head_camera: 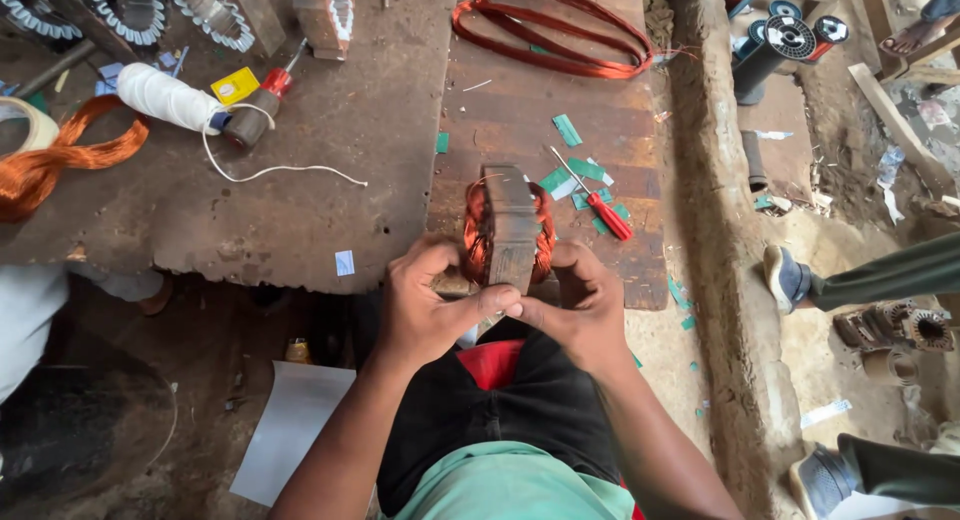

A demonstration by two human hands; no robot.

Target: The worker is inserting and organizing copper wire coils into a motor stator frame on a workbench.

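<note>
Gripping a motor stator [509, 230] with copper windings at the near edge of the wooden board [520, 120], we close our left hand [425, 300] and right hand [580, 305] on its lower end, thumbs meeting. 1 red-handled screwdriver [592, 195] lies just right; a white twine spool [165, 97] sits well left.

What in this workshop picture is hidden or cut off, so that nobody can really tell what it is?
Head view:
- Near end of the motor core: covered by the left hand and right hand; whatever the fingertips pinch is too small to tell.
- Copper wire bundle: cut off by the left edge.
- Toothed metal rings: cut off by the top edge.
- Other people at right: only shoes and trouser legs show.
</note>
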